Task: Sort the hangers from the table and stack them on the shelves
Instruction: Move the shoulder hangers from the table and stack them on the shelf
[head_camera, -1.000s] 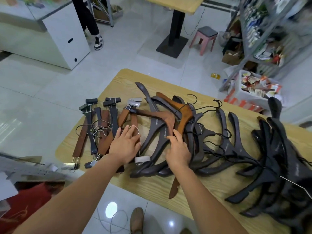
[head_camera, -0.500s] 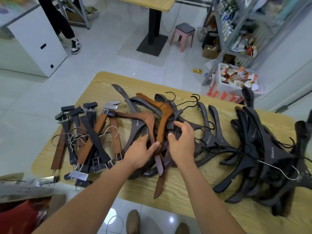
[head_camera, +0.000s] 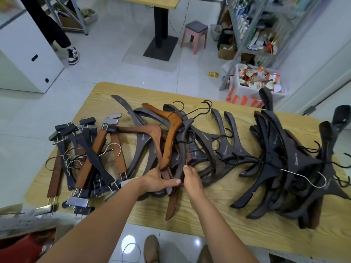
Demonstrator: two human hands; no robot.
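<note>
head view. a wooden tabletop [head_camera: 190, 221] carries three groups of hangers. at its left edge lie clip hangers [head_camera: 98, 147], brown and dark bars with metal clips and silver hooks, crossed over one another. in the middle sits a mixed pile, where brown hangers [head_camera: 171, 130] lie on top of darker ones with their black hooks pointing to the far side. at the right is a dense heap of dark hangers [head_camera: 296, 162], with one silver hook [head_camera: 321, 179] showing on top.

the left hand [head_camera: 159, 181] holds the near ends of the brown hangers between thumb and fingers, at the near side of the middle pile. just beside it, the right hand [head_camera: 191, 177] has its fingers curled round the lower arm of a dark hanger [head_camera: 182, 149] in the same pile.

beyond the tabletop: metal shelves [head_camera: 247, 25] at far right, a pink stool [head_camera: 195, 33], a white bin of packets [head_camera: 254, 78], a white cabinet [head_camera: 28, 59], and another person's leg and shoe [head_camera: 73, 55].
</note>
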